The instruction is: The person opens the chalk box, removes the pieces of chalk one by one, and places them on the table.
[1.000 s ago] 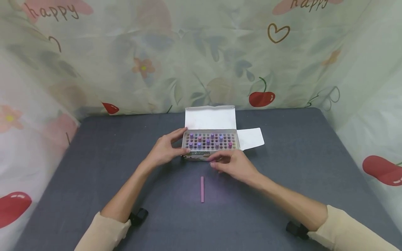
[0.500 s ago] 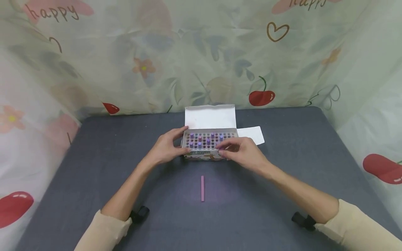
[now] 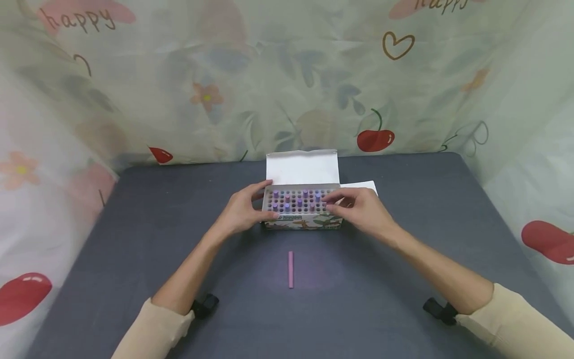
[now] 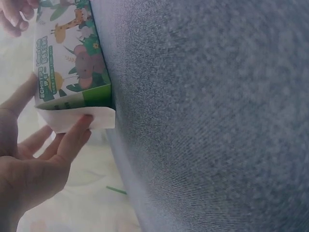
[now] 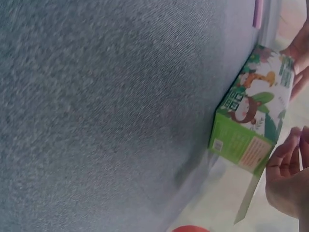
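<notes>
Both hands are at the box: the left hand (image 3: 241, 210) grips its left end, thumb on the near side and fingers reaching round to the far side. Over the right end, the right hand (image 3: 360, 208) brings thumb and forefinger close together; whether a stick sits between them I cannot tell — the fingers hide that corner of the holes and part of the white side flap (image 3: 366, 185). The box (image 3: 309, 222) stands on the grey tabletop (image 3: 350, 319) toward its far edge, white lid (image 3: 303, 168) raised along the far side. Purple and pink sticks (image 3: 299, 202) stand upright, scattered among its rows of holes. Nearer, well apart from the box, one pink stick (image 3: 291, 269) lies lengthwise, pointing near to far. Cloth printed with cherries (image 3: 278, 75) hangs behind — and cream sleeves (image 3: 152, 329) come in from both near corners.
</notes>
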`<state>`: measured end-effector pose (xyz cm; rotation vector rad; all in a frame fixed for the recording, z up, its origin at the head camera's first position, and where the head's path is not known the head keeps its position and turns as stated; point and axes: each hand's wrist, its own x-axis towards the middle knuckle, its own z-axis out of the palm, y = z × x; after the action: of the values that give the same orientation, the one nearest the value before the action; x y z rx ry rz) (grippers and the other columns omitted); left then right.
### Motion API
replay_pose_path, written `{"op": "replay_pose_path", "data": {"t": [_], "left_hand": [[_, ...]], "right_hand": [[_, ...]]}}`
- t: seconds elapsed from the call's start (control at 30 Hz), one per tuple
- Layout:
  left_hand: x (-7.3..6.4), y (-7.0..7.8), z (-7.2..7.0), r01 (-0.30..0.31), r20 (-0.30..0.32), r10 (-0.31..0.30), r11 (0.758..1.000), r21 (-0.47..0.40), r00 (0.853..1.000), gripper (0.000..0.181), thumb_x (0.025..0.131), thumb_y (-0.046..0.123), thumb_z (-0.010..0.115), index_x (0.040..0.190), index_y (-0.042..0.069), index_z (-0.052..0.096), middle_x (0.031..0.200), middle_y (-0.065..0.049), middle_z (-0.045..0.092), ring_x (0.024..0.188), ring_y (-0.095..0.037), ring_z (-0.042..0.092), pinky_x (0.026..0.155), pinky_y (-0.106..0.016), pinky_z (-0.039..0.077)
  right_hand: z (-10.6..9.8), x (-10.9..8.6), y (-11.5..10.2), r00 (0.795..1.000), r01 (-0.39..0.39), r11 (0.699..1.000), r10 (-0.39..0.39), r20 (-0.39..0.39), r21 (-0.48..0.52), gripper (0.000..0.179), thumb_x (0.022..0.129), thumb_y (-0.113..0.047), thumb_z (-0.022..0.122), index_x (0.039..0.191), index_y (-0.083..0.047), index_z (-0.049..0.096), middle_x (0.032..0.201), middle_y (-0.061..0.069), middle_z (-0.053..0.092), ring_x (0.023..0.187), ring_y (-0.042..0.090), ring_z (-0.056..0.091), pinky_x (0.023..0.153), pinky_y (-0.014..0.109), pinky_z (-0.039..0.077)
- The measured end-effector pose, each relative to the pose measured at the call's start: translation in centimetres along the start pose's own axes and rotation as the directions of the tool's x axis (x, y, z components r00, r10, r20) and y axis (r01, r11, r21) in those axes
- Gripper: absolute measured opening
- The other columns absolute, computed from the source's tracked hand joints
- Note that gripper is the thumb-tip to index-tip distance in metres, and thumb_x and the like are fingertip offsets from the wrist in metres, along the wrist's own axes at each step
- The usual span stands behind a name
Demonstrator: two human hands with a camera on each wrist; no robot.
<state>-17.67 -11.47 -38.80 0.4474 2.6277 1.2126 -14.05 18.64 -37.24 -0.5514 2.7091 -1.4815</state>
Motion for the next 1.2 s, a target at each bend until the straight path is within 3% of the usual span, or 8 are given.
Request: {"op": "replay_pose_path", "data": {"t": [0.23,0.5,0.8,1.07,1.2], "left_hand": [[0.2,0.2,0.1,0.018,0.023,-0.018,1.0,-0.012,1.0,0.085,0.082,0.027,0.084,0.154,0.023,0.039,0.157,-0.01,0.037,0.136,-0.032,0.046,0.095,-0.048,0.051],[0.4,0.2,0.3,0.029,0.024,-0.029,0.999,-0.021,0.999,0.085,0.082,0.027,0.084,0.154,0.024,0.039,0.155,-0.012,0.039,0.136,-0.032,0.046,0.096,-0.048,0.05],[0.2,-0.1,0.2,0.042,0.041,-0.04,0.998,-0.042,0.998,0.086,0.083,0.029,0.083,0.155,0.027,0.036,0.159,-0.006,0.033,0.139,-0.03,0.043,0.097,-0.047,0.05],[0.3,-0.2,0.3,0.044,0.041,-0.043,0.998,-0.04,0.998,0.09,0.083,0.029,0.083,0.157,0.026,0.031,0.16,-0.009,0.032,0.139,-0.03,0.043,0.097,-0.046,0.05],[0.3,-0.3,0.3,0.052,0.04,-0.051,0.998,-0.041,0.998,0.091,0.084,0.029,0.083,0.157,0.026,0.03,0.16,-0.009,0.031,0.139,-0.03,0.042,0.097,-0.046,0.05]], "right_hand": [[-0.6,0.2,1.0,0.998,-0.039,0.997,0.036,-0.046,-0.06,0.017,0.087,-0.01,0.076,0.104,-0.011,0.078,0.091,-0.001,0.074,0.073,0.016,0.067,0.064,0.026,0.052],[-0.9,0.3,1.4,0.996,-0.082,0.988,0.077,-0.041,-0.129,0.018,0.087,-0.013,0.076,0.105,-0.014,0.078,0.093,-0.003,0.074,0.071,0.015,0.065,0.061,0.03,0.05],[-0.9,1.0,1.2,0.989,-0.127,0.972,0.14,0.052,-0.195,0.021,0.087,-0.018,0.076,0.108,-0.015,0.079,0.098,-0.003,0.074,0.076,0.016,0.06,0.065,0.032,0.048],[-1.1,1.6,0.6,0.984,-0.082,0.932,0.133,0.122,-0.352,0.023,0.086,-0.016,0.078,0.108,-0.013,0.079,0.087,-0.002,0.075,0.058,0.011,0.046,0.053,0.029,0.036],[-1.0,1.8,0.5,0.979,-0.074,0.916,0.141,0.144,-0.393,0.022,0.086,-0.016,0.078,0.108,-0.013,0.08,0.086,0.0,0.076,0.057,0.01,0.047,0.051,0.028,0.035]]}}
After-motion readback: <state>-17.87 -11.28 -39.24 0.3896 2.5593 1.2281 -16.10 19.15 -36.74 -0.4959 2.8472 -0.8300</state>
